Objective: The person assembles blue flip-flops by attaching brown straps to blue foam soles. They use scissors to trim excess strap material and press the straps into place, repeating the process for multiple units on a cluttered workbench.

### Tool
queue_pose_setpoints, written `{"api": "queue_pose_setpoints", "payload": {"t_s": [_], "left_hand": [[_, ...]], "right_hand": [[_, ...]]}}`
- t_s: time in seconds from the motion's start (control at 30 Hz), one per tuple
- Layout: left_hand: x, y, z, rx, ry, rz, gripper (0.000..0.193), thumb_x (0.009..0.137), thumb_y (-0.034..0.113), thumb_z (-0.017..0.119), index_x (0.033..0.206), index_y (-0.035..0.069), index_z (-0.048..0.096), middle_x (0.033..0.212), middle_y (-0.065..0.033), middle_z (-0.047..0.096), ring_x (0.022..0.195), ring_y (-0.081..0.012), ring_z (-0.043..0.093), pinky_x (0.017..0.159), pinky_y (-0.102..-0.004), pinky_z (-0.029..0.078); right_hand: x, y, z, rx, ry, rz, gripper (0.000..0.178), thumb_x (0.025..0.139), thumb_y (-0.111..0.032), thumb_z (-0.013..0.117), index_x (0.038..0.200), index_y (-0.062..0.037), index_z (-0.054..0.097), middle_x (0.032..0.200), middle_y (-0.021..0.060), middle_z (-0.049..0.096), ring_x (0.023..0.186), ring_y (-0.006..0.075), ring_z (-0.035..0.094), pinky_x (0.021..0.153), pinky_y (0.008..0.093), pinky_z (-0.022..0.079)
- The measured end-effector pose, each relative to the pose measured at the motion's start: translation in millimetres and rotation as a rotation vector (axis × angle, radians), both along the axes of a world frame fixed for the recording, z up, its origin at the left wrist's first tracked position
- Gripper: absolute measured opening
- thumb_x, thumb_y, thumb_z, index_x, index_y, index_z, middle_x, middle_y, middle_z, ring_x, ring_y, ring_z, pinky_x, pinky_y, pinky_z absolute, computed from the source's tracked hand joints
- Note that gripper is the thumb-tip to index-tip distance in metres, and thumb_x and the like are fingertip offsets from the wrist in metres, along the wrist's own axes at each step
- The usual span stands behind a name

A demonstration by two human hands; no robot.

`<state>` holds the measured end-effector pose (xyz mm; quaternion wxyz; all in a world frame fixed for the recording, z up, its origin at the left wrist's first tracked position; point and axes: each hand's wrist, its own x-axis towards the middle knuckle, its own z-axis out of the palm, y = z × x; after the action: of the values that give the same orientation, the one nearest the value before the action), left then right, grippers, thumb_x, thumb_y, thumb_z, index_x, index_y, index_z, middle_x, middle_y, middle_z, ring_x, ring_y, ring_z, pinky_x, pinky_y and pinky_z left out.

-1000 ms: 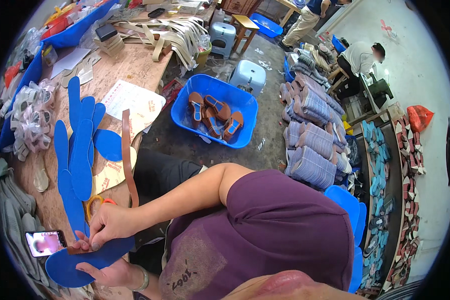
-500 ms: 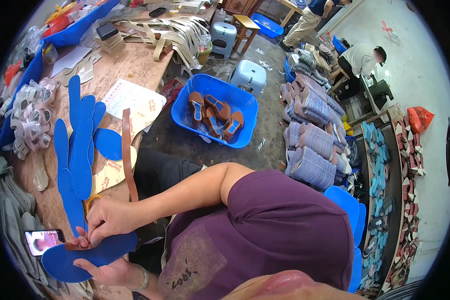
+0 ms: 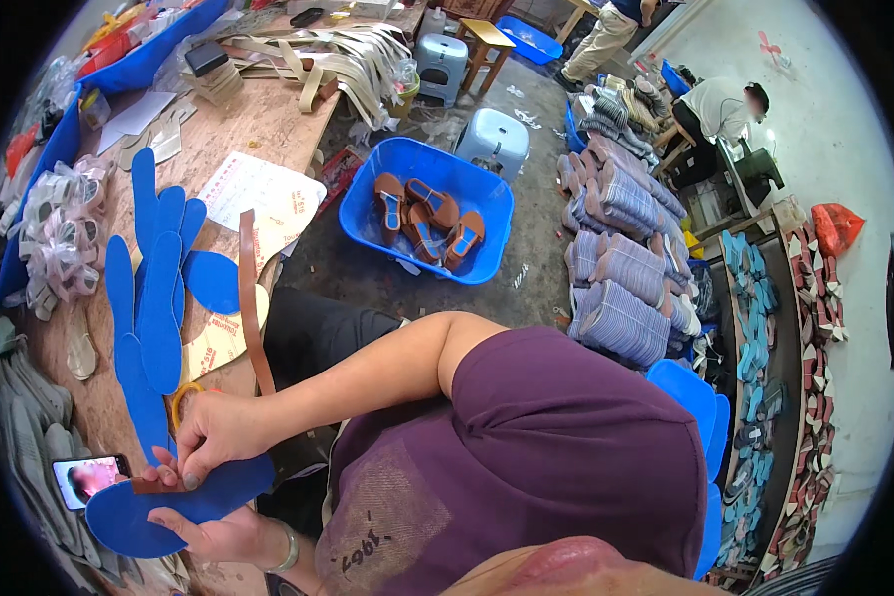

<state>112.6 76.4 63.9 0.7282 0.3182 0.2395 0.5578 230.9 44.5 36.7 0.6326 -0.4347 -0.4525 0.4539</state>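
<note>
My left hand grips a blue insole from below, its thumb lying on the upper face. Along the insole's far edge runs a short brown strip. My right hand is closed over this strip, thumb and fingers pinching it against the edge; the fingertips partly hide it. A yellow ring-shaped handle shows right behind my right hand; the rest of it is hidden. Beyond lie several overlapping blue insoles on the wooden table. A long brown strip lies near the table's edge.
A phone lies left of the held insole, beside grey material. Wrapped pale shoes stand at the left. On the floor, a blue tub holds brown sandals. Striped stacks and shoe racks fill the right. Two people work far back.
Both hands keep their hold on the insole and strip, with barely any movement. The whole view has shifted slightly.
</note>
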Motion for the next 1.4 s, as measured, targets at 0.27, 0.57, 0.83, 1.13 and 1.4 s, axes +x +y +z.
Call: {"api": "queue_pose_setpoints", "payload": {"t_s": [0.27,0.57,0.83,1.13,1.4], "left_hand": [[-4,0,-19,0.168,0.379,-0.046,0.052,0.102,0.035,0.034,0.131,-0.008,0.041,0.129,-0.0168,0.048,0.122,-0.0256,0.045,0.107,-0.0403,0.033],[0,24,-13,0.056,0.063,-0.233,0.045,0.098,0.019,0.045,0.136,-0.002,0.037,0.134,-0.0164,0.049,0.125,-0.0275,0.047,0.106,-0.0424,0.037],[-52,32,-20,-0.047,0.106,-0.368,0.035,0.097,0.018,0.049,0.126,-0.003,0.049,0.122,-0.0146,0.056,0.109,-0.0242,0.059,0.091,-0.0366,0.050],[-60,13,-31,0.153,0.345,-0.140,0.029,0.094,0.012,0.055,0.120,0.001,0.053,0.101,-0.0112,0.065,0.098,-0.0216,0.064,0.082,-0.0340,0.053],[-49,-3,-4,0.198,0.019,0.075,0.028,0.095,0.015,0.053,0.119,-0.001,0.051,0.096,-0.0150,0.066,0.089,-0.0232,0.065,0.087,-0.0393,0.051]], "right_hand": [[4,0,-2,0.169,-0.767,-0.078,0.023,0.079,-0.024,0.061,0.094,-0.0074,0.066,0.085,0.0133,0.066,0.084,0.0337,0.063,0.072,0.0446,0.048],[26,40,-23,0.401,-0.613,0.190,0.029,0.094,-0.031,0.054,0.084,-0.0037,0.059,0.072,0.0006,0.052,0.066,0.0079,0.051,0.058,0.0265,0.044],[16,46,10,-0.069,-0.311,0.456,0.033,0.091,-0.031,0.061,0.085,0.0001,0.069,0.073,0.0028,0.064,0.069,0.0085,0.057,0.066,0.0231,0.047],[-10,67,-2,0.262,-0.367,0.275,0.029,0.089,-0.030,0.064,0.097,-0.0025,0.069,0.077,0.0033,0.063,0.072,0.0118,0.059,0.070,0.0231,0.048],[-23,9,7,0.127,-0.297,0.023,0.026,0.086,-0.013,0.066,0.110,-0.0045,0.067,0.081,0.0029,0.067,0.071,0.0091,0.061,0.067,0.0235,0.049]]}}
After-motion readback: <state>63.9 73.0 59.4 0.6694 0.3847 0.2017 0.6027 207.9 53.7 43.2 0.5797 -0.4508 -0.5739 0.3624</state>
